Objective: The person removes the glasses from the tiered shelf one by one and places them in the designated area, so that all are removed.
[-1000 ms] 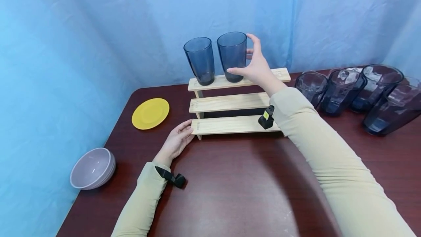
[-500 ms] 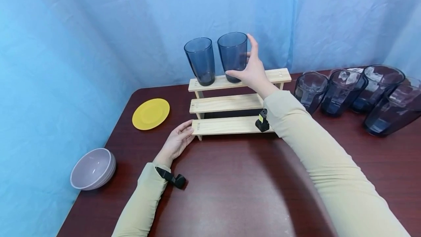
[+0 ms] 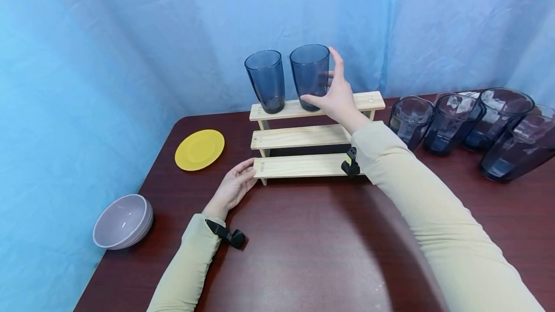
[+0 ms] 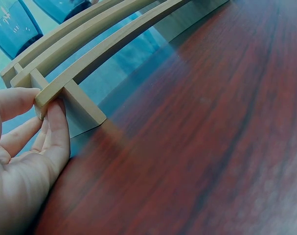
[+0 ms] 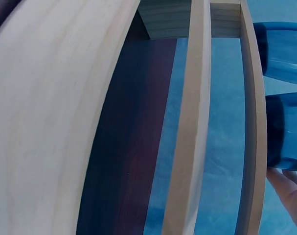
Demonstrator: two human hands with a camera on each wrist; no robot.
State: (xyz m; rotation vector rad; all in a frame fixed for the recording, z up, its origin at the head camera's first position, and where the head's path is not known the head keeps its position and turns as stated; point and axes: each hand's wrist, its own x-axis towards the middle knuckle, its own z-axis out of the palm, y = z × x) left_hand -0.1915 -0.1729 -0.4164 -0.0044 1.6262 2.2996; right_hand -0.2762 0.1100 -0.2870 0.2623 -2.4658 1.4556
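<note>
- Head view: the right hand (image 3: pixel 337 96) reached to the top step of a three-step wooden rack (image 3: pixel 303 136), thumb low against the right glass (image 3: pixel 310 76) and fingers spread upright along its far side, loosely cupping rather than clamping it. Just to that hand's left stood the left glass (image 3: pixel 266 80), a narrow gap between the two tumblers; to its right, the top step ran bare to its end. Beyond that end, four dark glasses (image 3: pixel 464 122) crowded the table's (image 3: pixel 303 244) far right edge. The left hand (image 3: pixel 232 188) lay flat on the table, fingers straight, their tips against the left end of the bottom step. Out past that hand sat a yellow plate (image 3: pixel 199 149), and nearer the table's left edge a grey bowl (image 3: pixel 123 221), with open tabletop on the near side of both hands.
- Left wrist view: the left hand (image 4: pixel 21 161) showed relaxed fingers, the thumb (image 4: pixel 13 101) over the corner of the lowest board and a finger (image 4: pixel 58 132) pressed under it beside the rack's foot; bare wood grain stretched away to the right.
- Right wrist view: only fingertips (image 5: pixel 291 190) of the right hand showed, just below the base of the right glass (image 5: pixel 285 131) at the top board's edge; its grip could not be judged here.
</note>
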